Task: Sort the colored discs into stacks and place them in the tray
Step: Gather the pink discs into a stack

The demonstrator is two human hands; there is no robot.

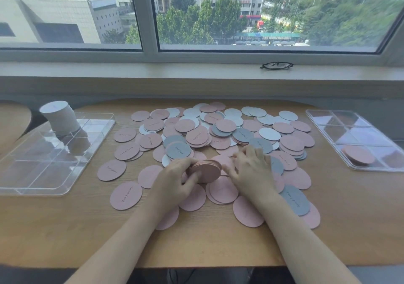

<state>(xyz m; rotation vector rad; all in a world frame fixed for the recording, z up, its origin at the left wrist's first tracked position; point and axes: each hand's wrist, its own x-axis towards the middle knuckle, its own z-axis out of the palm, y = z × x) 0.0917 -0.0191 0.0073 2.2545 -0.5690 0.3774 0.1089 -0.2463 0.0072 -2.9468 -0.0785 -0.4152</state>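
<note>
A wide heap of pink, white and grey discs (220, 130) covers the middle of the wooden table (65, 229). My left hand (177, 178) grips a stack of pink discs (206, 171), tilted on its edge just above the heap. To its right, my right hand (251, 170) lies palm down on the loose discs, fingers bent at the tips; whether it pinches one I cannot tell. A clear tray (50, 170) on the left holds a tall stack of white discs (60, 119) in its far corner. A second clear tray (328, 117) on the right holds a low pink stack (358, 154).
Folded black glasses (276, 65) lie on the windowsill beyond the table. Bare wood shows along the near edge of the table and between the heap and each tray. A second tabletop (11, 126) sits at far left.
</note>
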